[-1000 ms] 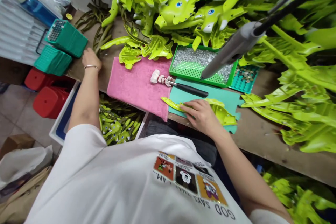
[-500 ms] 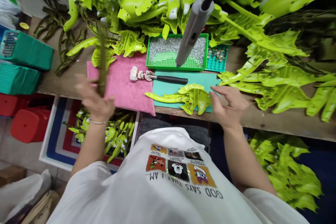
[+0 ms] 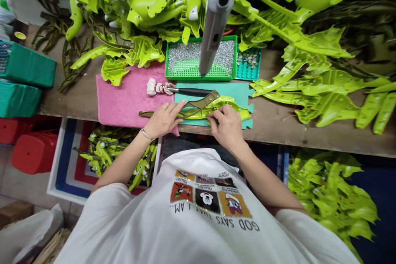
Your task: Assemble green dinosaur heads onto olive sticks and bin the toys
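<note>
A dark olive curved strip (image 3: 202,102) lies over a lime-green plastic shell (image 3: 227,101) on the teal mat (image 3: 193,87). My left hand (image 3: 163,119) rests across the strip's left part, its fingers pressed together and partly over the green shell. My right hand (image 3: 227,126) has its fingers curled in a pinch at the shell's near edge. A black-handled tool (image 3: 194,90) with a white wrapped head lies just beyond the strip.
A grey electric screwdriver (image 3: 213,29) hangs above a green basket of screws (image 3: 201,77). Beside it sits a teal tray of small metal parts (image 3: 248,62). A pink cloth (image 3: 114,103) lies left; lime-green parts (image 3: 328,95) are piled right and behind.
My left hand has brought the olive strip rightward and down onto the green shell. My right hand has moved left onto the shell. The whole view has shifted slightly.
</note>
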`<action>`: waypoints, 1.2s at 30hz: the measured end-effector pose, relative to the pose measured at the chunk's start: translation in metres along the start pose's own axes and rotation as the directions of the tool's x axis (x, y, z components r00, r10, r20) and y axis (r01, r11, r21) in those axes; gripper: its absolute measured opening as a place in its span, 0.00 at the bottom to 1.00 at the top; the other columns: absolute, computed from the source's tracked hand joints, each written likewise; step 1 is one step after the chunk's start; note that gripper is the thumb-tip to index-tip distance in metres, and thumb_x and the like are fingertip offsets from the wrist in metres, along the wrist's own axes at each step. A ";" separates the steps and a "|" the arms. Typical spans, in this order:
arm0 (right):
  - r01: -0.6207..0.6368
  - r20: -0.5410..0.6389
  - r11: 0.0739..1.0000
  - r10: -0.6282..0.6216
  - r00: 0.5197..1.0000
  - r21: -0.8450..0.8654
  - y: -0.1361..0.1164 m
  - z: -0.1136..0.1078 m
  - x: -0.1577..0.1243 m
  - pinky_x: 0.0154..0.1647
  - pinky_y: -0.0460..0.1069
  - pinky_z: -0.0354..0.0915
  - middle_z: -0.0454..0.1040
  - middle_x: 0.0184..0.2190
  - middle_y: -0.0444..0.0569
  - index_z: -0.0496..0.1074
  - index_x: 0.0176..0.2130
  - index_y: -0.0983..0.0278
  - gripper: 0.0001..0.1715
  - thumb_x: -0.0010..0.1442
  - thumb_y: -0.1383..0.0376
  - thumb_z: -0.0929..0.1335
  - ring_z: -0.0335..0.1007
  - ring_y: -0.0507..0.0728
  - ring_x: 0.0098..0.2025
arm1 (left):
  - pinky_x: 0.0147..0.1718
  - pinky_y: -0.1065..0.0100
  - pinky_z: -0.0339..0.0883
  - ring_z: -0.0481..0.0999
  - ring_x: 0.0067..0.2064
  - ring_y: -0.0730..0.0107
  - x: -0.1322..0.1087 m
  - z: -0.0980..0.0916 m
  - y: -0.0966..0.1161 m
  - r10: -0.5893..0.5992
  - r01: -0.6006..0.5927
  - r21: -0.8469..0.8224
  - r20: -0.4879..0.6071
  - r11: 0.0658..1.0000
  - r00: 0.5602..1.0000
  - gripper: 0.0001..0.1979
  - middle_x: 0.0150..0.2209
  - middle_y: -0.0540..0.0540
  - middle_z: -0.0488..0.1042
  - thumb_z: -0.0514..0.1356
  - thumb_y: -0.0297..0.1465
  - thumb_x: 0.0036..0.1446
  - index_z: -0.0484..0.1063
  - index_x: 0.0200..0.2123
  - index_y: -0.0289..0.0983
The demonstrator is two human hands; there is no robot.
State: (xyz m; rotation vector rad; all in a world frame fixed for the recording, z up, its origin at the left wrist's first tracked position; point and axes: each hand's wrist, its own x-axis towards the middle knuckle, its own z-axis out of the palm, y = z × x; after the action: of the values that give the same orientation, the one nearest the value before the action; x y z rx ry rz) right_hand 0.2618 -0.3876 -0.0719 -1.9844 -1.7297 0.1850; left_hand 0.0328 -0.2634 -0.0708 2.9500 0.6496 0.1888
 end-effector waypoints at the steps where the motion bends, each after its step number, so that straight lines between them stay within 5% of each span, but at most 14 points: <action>1: 0.035 -0.006 0.999 -0.035 0.999 0.034 0.005 -0.001 0.000 0.35 0.54 0.54 0.69 0.33 0.51 0.73 0.33 0.62 0.09 0.65 0.65 0.65 0.62 0.58 0.35 | 0.48 0.56 0.67 0.73 0.47 0.53 0.000 -0.003 0.000 0.006 -0.006 -0.012 0.011 1.000 1.000 0.33 0.52 0.30 0.74 0.45 0.42 0.71 0.51 0.70 0.26; 6: 0.284 -0.143 0.929 -0.255 0.956 0.236 0.034 -0.014 -0.010 0.40 0.53 0.62 0.77 0.36 0.48 0.70 0.37 0.60 0.06 0.62 0.72 0.66 0.72 0.56 0.38 | 0.46 0.58 0.67 0.72 0.47 0.55 -0.001 -0.023 -0.003 0.050 -0.051 0.055 0.023 0.997 0.998 0.28 0.52 0.33 0.73 0.50 0.36 0.71 0.56 0.69 0.31; 12: 0.298 -0.319 0.942 -0.238 0.917 0.153 0.048 -0.013 -0.022 0.39 0.53 0.65 0.75 0.30 0.44 0.69 0.50 0.61 0.22 0.55 0.74 0.66 0.70 0.56 0.32 | 0.43 0.58 0.65 0.69 0.47 0.55 0.006 -0.033 0.001 0.067 -0.084 0.114 0.147 0.990 0.987 0.26 0.54 0.38 0.74 0.52 0.28 0.68 0.59 0.69 0.41; 21: 0.223 -0.183 0.975 -0.218 0.959 0.007 0.054 0.003 -0.017 0.40 0.54 0.59 0.69 0.29 0.47 0.76 0.52 0.59 0.27 0.57 0.72 0.63 0.64 0.56 0.33 | 0.48 0.57 0.65 0.70 0.50 0.55 0.014 -0.036 -0.011 0.075 -0.071 -0.026 0.280 0.997 0.957 0.28 0.57 0.36 0.70 0.52 0.31 0.69 0.55 0.70 0.41; 28: 0.168 -0.102 0.983 -0.160 0.982 0.070 0.059 0.006 -0.019 0.42 0.56 0.60 0.69 0.30 0.48 0.77 0.53 0.55 0.28 0.56 0.72 0.64 0.63 0.57 0.35 | 0.56 0.52 0.61 0.67 0.60 0.50 0.038 -0.011 0.028 0.064 -0.060 -0.049 0.090 0.997 0.994 0.28 0.60 0.32 0.69 0.55 0.38 0.68 0.58 0.68 0.36; 32: 0.172 -0.118 0.985 -0.167 0.979 0.028 0.059 0.008 -0.020 0.41 0.55 0.60 0.68 0.31 0.49 0.77 0.53 0.57 0.26 0.58 0.71 0.63 0.63 0.57 0.35 | 0.51 0.56 0.63 0.71 0.55 0.54 0.061 0.006 0.050 0.074 -0.070 -0.041 0.105 0.997 0.992 0.25 0.57 0.33 0.71 0.50 0.38 0.71 0.58 0.68 0.37; 36: 0.228 -0.132 0.971 -0.237 0.963 -0.074 0.058 0.008 -0.018 0.38 0.53 0.60 0.69 0.30 0.49 0.76 0.53 0.60 0.25 0.60 0.71 0.61 0.63 0.56 0.33 | 0.47 0.58 0.64 0.72 0.50 0.56 0.069 0.011 0.044 0.059 -0.055 -0.045 0.093 0.997 0.994 0.26 0.54 0.35 0.72 0.46 0.41 0.72 0.59 0.69 0.41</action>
State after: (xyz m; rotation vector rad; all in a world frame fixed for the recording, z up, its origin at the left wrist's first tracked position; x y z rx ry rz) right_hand 0.3065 -0.4069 -0.1088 -1.7679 -1.8753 -0.0847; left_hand 0.1145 -0.2752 -0.0683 2.9181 0.5428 0.0670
